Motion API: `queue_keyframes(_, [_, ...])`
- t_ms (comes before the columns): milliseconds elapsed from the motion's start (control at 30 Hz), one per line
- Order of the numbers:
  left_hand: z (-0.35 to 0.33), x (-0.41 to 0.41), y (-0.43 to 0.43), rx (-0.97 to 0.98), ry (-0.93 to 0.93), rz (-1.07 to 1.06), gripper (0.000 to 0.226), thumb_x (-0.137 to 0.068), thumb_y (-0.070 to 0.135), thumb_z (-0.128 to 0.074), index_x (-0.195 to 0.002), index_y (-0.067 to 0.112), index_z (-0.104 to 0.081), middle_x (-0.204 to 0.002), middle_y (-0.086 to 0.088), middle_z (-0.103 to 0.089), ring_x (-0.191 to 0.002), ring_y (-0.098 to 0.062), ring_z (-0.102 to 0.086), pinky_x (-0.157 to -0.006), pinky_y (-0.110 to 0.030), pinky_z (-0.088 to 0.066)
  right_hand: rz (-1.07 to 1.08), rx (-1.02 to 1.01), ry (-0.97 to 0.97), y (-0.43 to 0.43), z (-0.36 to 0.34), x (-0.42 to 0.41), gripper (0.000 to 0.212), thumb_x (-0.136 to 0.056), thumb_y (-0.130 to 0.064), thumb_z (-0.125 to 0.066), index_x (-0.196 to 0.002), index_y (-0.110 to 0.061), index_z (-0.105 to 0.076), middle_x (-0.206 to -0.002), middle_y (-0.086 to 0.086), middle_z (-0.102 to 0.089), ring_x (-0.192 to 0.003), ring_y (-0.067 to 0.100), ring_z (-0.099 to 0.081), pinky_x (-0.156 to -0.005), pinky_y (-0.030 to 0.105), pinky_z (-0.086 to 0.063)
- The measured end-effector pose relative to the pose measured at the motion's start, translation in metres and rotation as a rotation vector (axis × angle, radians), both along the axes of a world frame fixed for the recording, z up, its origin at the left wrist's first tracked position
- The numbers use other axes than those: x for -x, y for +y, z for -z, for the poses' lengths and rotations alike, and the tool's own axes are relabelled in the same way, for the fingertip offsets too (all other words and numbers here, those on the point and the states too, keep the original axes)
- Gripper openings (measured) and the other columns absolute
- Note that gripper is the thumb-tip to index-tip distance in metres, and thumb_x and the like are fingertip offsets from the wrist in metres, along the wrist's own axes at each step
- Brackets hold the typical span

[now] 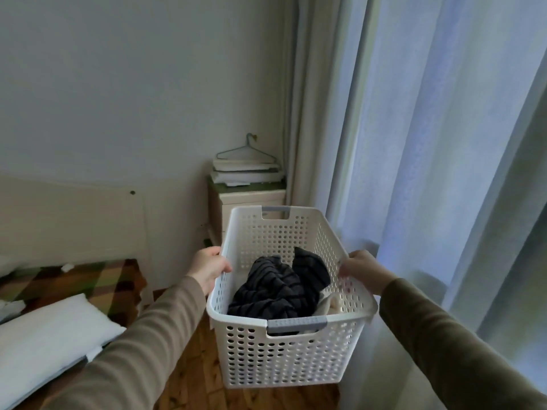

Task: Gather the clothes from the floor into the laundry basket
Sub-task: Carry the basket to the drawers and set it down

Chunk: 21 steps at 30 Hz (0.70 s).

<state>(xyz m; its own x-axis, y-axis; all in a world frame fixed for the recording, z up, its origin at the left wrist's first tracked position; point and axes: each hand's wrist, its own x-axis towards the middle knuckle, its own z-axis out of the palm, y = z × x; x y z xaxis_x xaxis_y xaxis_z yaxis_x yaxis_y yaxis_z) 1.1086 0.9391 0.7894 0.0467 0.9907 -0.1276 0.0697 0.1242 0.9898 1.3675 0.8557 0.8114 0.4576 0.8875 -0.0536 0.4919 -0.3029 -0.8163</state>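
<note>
I have both hands on the laundry basket (291,347) right now, one on each long side. My left hand (210,269) clamps the left rim, thumb hooked over the inside edge, fingers down the outer wall. My right hand (362,272) pinches the right rim from above, fingertips curled over the top. Between the two grips, down in the bottom, a dark striped garment (279,287) lies bunched up, with something pale (328,306) tucked just beside it toward the near right corner; I can't tell whether that is a second garment or a liner, the light is too flat.

The basket looks lifted or tipped slightly toward me, its near grey handle (297,324) below my wrists and the far handle (275,209) beyond my fingers. I can't see its base clearly enough to say whether it is touching the wooden floor (189,380).

My read: this is a carry step, collecting mostly under way, since clothes are already inside and the patch of floor showing below my grip holds no garment. Left of my left hand sit a pillow (44,338) and a chequered blanket (77,284), which look like bedding, not laundry.

Next move calls for keeping both grips level so the load stays put, turning away from the curtain (444,173) just beyond my right hand, and scanning for whatever clothing remains.
</note>
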Motion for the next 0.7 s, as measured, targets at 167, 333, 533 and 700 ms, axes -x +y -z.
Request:
queue_keyframes(167, [-0.009, -0.005, 0.069, -0.005, -0.028, -0.013, 0.040, -0.075, -0.026, -0.046, -0.107, -0.007, -0.061, -0.112, -0.020, -0.056, -0.105, -0.030, -0.052, -0.092, -0.041, -0.043, -0.032, -0.009, -0.014, 0.076, -0.016, -0.008, 0.015, -0.078, 0.009, -0.048, -0.083, 0.010, -0.062, -0.070, 0.017, -0.055, -0.061, 0.025, -0.051, -0.058, 0.030, -0.045])
queue_keyframes(333, [-0.012, 0.001, 0.136, -0.023, -0.012, -0.030, 0.053, -0.074, -0.025, -0.048, -0.124, -0.009, -0.052, -0.121, -0.023, -0.056, -0.112, -0.036, -0.053, -0.091, -0.041, -0.045, 0.010, -0.004, -0.005, 0.141, -0.011, 0.000, 0.025, -0.077, 0.010, -0.048, -0.095, 0.018, -0.063, -0.074, 0.021, -0.058, -0.055, 0.024, -0.051, -0.057, 0.029, -0.046])
queue_keyframes(533, [-0.006, 0.012, 0.220, -0.020, 0.023, 0.045, 0.046, -0.074, -0.025, -0.048, -0.116, -0.009, -0.057, -0.126, -0.021, -0.053, -0.114, -0.035, -0.052, -0.096, -0.041, -0.044, 0.078, 0.012, 0.001, 0.208, 0.003, 0.015, 0.025, -0.077, 0.010, -0.050, -0.097, 0.018, -0.062, -0.080, 0.022, -0.059, -0.065, 0.027, -0.055, -0.056, 0.026, -0.046])
queue_keyframes(700, [-0.002, 0.014, 0.282, -0.033, 0.059, 0.118, 0.058, -0.075, -0.023, -0.049, -0.131, -0.006, -0.047, -0.137, -0.024, -0.049, -0.118, -0.035, -0.050, -0.097, -0.040, -0.043, 0.171, 0.021, 0.011, 0.251, 0.017, 0.023, 0.022, -0.076, 0.009, -0.051, -0.094, 0.015, -0.063, -0.063, 0.012, -0.055, -0.053, 0.020, -0.051, -0.050, 0.024, -0.044])
